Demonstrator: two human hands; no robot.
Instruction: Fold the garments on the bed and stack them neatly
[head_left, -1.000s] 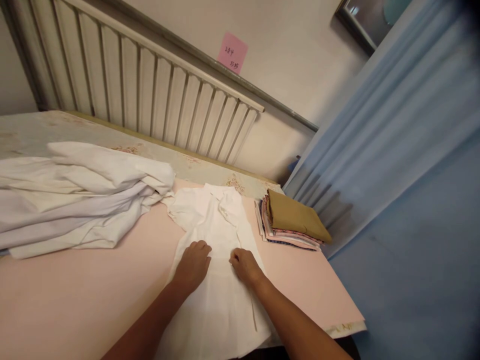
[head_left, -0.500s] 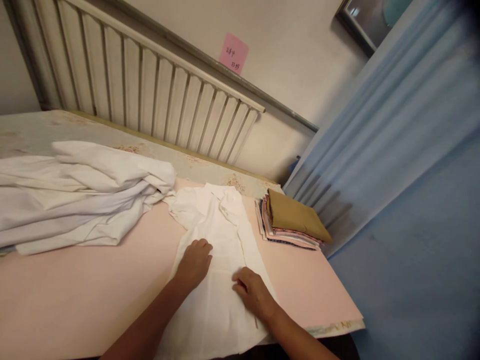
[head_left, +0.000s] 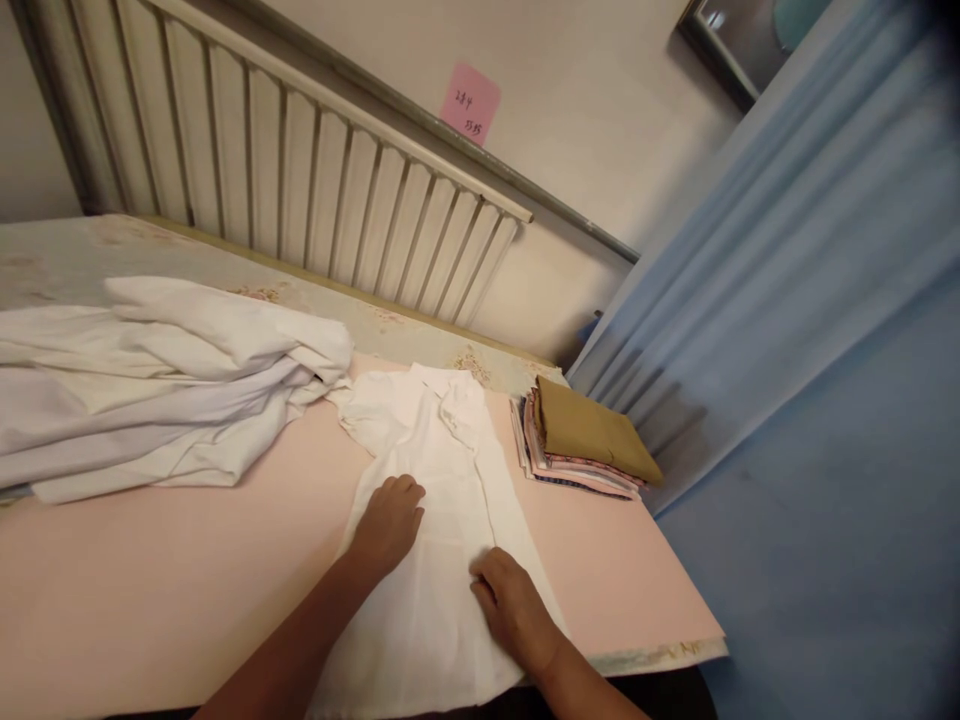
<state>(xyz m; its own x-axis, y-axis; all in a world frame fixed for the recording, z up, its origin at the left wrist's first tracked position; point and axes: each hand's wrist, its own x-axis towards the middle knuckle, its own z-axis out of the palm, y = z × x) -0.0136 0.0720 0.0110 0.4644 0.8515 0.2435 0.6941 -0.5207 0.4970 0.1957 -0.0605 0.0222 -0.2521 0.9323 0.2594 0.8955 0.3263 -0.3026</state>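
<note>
A white shirt (head_left: pixel 442 520) with a collar and a gathered short sleeve lies spread lengthwise in front of me, its body flaring towards the near table edge. My left hand (head_left: pixel 388 525) rests on its middle, fingers curled down against the cloth; the fingertips are hidden. Nearer to me and further right, my right hand (head_left: pixel 517 610) has thumb and forefinger closed on the cloth beside the front edge line. The pinched fabric itself is mostly covered by the fingers.
A heap of crumpled white cloth (head_left: pixel 172 390) lies left on the pink table cover (head_left: pixel 187 590). Folded fabrics (head_left: pixel 596 435), mustard on top, are stacked at right. Behind the table are a radiator (head_left: pixel 300 180) and a pink note (head_left: pixel 470 103); a blue curtain (head_left: pixel 810 350) hangs on the right.
My right hand has shifted slightly towards me and its thumb and forefinger have come closer together. My left hand stays on the shirt.
</note>
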